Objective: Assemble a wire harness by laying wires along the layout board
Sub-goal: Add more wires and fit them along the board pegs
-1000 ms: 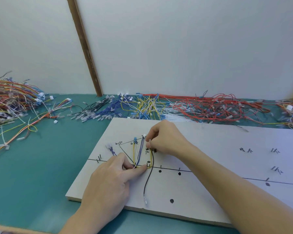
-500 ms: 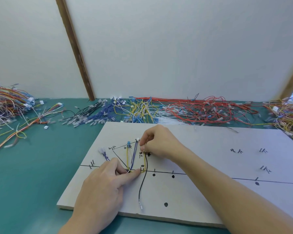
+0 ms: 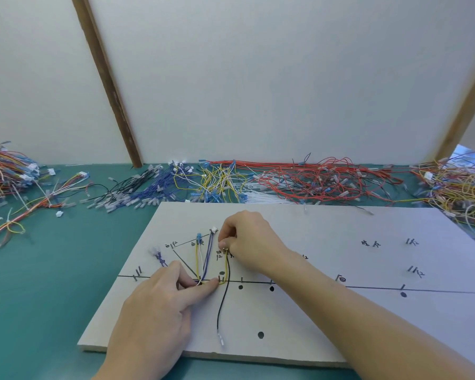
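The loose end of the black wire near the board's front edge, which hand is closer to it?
Left. The left hand lies just beside the black wire's terminal; the right hand is farther up the layout board.

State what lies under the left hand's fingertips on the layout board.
The left hand presses on the lower bend of the yellow wire and its neighbours where they meet the drawn line on the layout board. The crossing itself is covered by the fingers.

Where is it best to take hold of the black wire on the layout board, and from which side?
Probably near its free lower end, just above the clear terminal. The black wire lies loose and uncrowded there on the layout board, so pinch across it from above; higher up, both hands and other wires crowd it.
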### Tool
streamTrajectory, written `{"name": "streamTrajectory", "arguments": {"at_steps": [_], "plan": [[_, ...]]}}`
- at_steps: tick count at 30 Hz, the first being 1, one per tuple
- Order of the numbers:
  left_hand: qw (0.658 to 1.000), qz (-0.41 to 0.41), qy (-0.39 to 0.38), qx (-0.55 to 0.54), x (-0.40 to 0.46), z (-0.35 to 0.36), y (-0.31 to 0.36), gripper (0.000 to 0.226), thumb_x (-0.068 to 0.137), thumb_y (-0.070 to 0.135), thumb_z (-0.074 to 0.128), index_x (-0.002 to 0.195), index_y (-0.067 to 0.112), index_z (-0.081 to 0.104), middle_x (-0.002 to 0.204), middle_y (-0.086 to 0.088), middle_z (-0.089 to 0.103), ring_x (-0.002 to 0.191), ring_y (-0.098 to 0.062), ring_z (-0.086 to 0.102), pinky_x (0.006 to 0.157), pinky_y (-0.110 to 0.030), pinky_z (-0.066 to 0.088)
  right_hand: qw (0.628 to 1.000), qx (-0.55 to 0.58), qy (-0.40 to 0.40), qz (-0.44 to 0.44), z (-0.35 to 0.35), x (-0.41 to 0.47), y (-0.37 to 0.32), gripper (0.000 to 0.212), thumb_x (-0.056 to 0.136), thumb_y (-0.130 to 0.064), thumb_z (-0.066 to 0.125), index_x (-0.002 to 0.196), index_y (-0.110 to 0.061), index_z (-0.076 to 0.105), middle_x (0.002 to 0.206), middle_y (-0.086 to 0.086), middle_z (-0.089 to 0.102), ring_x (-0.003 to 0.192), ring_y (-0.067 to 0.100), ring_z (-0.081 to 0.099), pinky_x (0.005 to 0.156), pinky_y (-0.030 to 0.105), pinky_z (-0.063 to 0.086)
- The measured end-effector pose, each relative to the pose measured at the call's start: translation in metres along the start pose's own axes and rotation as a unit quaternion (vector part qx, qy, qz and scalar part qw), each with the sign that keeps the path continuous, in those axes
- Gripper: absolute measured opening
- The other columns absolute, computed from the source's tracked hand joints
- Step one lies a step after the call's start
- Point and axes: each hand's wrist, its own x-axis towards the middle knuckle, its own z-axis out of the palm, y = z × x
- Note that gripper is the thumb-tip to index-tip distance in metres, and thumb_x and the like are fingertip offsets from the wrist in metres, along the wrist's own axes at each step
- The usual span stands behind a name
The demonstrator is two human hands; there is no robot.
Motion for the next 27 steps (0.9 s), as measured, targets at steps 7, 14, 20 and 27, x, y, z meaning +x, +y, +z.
{"name": "streamTrajectory", "arguments": {"at_steps": [7,14,20,27], "plan": [[1.0,0.006,0.019,-0.003,-0.001,-0.006,0.006,0.051,0.087,0.028,0.038,0.108,0.054,0.076,0.082,0.016,0.05,0.069,-0.014,0.057,0.053,-0.031,0.047,0.999,-0.043,-0.028,-0.016,0.001,0.003,-0.006,0.016,0.086,-0.007,0.072,0.086,-0.022,0.076,0.079,-0.009,0.07,0.075,0.008,0.062,0.072,0.026,0.05],[0.999,0.001,0.034,-0.016,-0.002,-0.006,0.008,0.046,0.09,0.027,0.042,0.109,0.052,0.076,0.083,0.017,0.051,0.071,-0.013,0.057,0.056,-0.031,0.047,0.998,0.004,-0.05,-0.026,-0.008,0.001,0.001,0.013,0.091,-0.022,0.074,0.08,-0.028,0.076,0.069,-0.016,0.067,0.064,-0.005,0.058,0.061,0.014,0.042],[1.0,0.005,0.025,-0.016,-0.002,-0.005,0.006,0.044,0.089,0.023,0.053,0.113,0.054,0.074,0.084,0.016,0.052,0.073,-0.013,0.057,0.057,-0.029,0.045,0.998,-0.018,-0.029,-0.061,-0.011,-0.005,-0.004,0.012,0.096,-0.03,0.068,0.095,-0.025,0.079,0.083,-0.022,0.055,0.084,0.007,0.061,0.078,0.029,0.048],[0.999,0.008,0.027,-0.021,-0.003,-0.004,0.004,0.046,0.086,0.021,0.056,0.113,0.053,0.073,0.085,0.017,0.051,0.073,-0.011,0.055,0.057,-0.028,0.044,0.992,-0.058,-0.021,-0.108,-0.024,-0.018,-0.003,0.008,0.09,-0.032,0.075,0.096,-0.036,0.078,0.102,-0.017,0.056,0.102,0.009,0.051,0.082,0.028,0.041]]}}
